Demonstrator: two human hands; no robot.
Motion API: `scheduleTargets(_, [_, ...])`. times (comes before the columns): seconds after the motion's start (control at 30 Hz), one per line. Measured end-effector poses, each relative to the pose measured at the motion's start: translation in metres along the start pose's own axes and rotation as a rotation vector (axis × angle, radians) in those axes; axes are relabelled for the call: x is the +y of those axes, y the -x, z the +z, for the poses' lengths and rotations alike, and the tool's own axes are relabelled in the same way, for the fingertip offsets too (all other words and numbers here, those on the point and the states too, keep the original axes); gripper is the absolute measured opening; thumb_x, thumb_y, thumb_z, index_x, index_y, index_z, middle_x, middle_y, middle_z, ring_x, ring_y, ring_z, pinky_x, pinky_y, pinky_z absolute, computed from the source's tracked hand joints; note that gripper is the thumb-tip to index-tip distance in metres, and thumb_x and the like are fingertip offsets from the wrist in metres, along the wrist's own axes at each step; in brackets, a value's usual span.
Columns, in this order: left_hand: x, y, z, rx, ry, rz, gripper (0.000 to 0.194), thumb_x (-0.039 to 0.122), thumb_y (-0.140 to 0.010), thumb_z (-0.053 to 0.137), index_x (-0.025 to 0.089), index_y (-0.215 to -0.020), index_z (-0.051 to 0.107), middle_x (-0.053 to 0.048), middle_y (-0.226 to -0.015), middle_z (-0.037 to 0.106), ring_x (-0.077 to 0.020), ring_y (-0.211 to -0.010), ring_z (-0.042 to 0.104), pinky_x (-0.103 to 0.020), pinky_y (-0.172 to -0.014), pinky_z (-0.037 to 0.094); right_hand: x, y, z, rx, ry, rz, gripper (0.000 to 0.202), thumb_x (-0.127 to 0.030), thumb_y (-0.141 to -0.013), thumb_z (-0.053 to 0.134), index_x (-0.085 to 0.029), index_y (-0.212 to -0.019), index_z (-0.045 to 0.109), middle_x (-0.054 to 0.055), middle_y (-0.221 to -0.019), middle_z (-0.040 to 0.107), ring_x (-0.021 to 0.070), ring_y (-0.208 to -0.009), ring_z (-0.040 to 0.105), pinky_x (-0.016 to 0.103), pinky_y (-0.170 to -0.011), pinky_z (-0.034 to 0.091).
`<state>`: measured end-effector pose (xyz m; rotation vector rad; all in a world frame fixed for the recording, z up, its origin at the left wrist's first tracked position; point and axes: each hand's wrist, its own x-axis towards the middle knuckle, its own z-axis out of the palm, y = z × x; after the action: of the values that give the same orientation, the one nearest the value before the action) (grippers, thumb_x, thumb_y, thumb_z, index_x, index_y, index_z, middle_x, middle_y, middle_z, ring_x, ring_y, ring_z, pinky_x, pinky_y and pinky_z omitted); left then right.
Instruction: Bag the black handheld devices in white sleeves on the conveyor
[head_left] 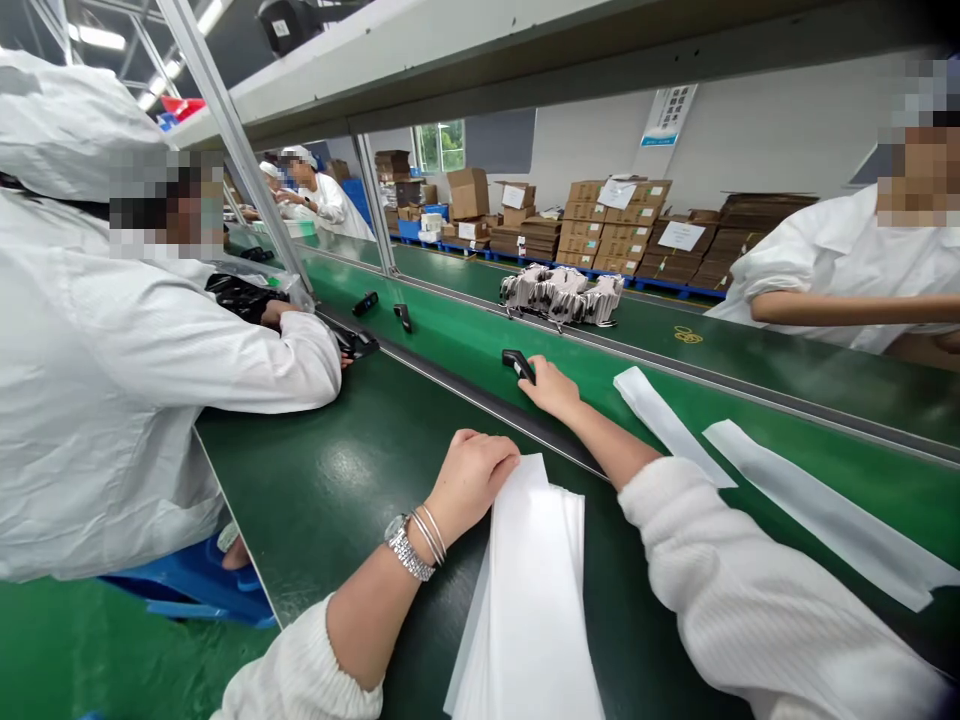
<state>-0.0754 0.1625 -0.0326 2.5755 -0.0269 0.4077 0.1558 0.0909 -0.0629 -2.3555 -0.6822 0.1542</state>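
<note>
My left hand (474, 478), with a watch and bracelets at the wrist, is closed on the top end of a stack of long white sleeves (541, 590), thin and flat, on the green table in front of me. Over the green belt, my right hand (553, 388) reaches forward, its fingers closed on a small black angled device (517, 364). The device's exact kind is unclear. Two more white strips (667, 420) (817, 505) lie on the belt right of my right forearm. Farther left on the belt are two similar black devices (403, 317) (366, 303).
A metal rail (480, 400) separates table and belt. Beyond the belt sit a bundled pile of pale folded pieces (562, 295) and yellow rubber bands (687, 335). A co-worker in white (112, 350) sits close at left; another (825, 260) is opposite. A shelf (525, 70) hangs overhead.
</note>
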Motion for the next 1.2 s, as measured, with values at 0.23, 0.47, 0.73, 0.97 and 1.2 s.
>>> scheduleTargets(0.23, [0.003,0.002,-0.003,0.005,-0.069,0.04,0.02,0.02,-0.095,0.038,0.02,-0.084,0.055,0.003,-0.079,0.062,-0.0117,-0.075,0.053,-0.035,-0.094,0.035,0.005,0.008,-0.009,-0.015,-0.329,0.079,0.052,-0.025,-0.091,0.039,-0.015,-0.141,0.032,0.013,-0.111,0.062,0.0229,-0.096,0.065,0.039,-0.082,0.052])
scheduleTargets(0.47, [0.007,0.003,-0.002,0.091,-0.049,0.085,0.01,0.024,-0.09,0.052,0.02,-0.083,0.059,-0.001,-0.094,0.058,-0.015,-0.094,0.053,-0.037,-0.097,0.035,0.001,0.104,-0.052,-0.188,-1.09,-0.134,0.097,-0.033,-0.068,0.077,-0.034,-0.143,0.017,-0.001,-0.092,0.063,0.0202,-0.084,0.068,0.039,-0.079,0.053])
scheduleTargets(0.73, [0.015,0.007,-0.003,0.158,0.102,0.152,0.007,0.023,-0.087,0.058,0.021,-0.08,0.06,-0.004,-0.104,0.054,-0.0181,-0.105,0.051,-0.038,-0.099,0.038,-0.013,0.129,-0.045,-0.16,-1.114,-0.204,0.105,-0.033,-0.064,0.082,-0.038,-0.14,0.009,-0.002,-0.094,0.059,0.0169,-0.079,0.064,0.038,-0.078,0.053])
scheduleTargets(0.97, [0.023,0.009,-0.003,0.333,0.253,0.073,0.01,0.019,-0.09,0.049,0.018,-0.081,0.054,-0.007,-0.107,0.049,-0.0171,-0.102,0.05,-0.034,-0.092,0.045,-0.026,0.156,-0.031,-0.446,-0.887,-0.26,0.038,-0.054,-0.09,0.05,-0.024,-0.111,0.061,0.006,-0.112,0.059,0.0201,-0.103,0.057,0.033,-0.086,0.047])
scheduleTargets(1.2, [0.024,0.008,0.001,0.343,0.348,0.027,0.013,0.016,-0.091,0.044,0.018,-0.079,0.049,-0.005,-0.096,0.048,-0.0147,-0.091,0.05,-0.031,-0.083,0.046,-0.022,0.158,-0.036,-0.777,-0.913,-0.189,0.029,-0.044,-0.078,0.071,-0.018,-0.09,0.066,0.003,-0.091,0.065,0.0184,-0.087,0.061,0.033,-0.082,0.047])
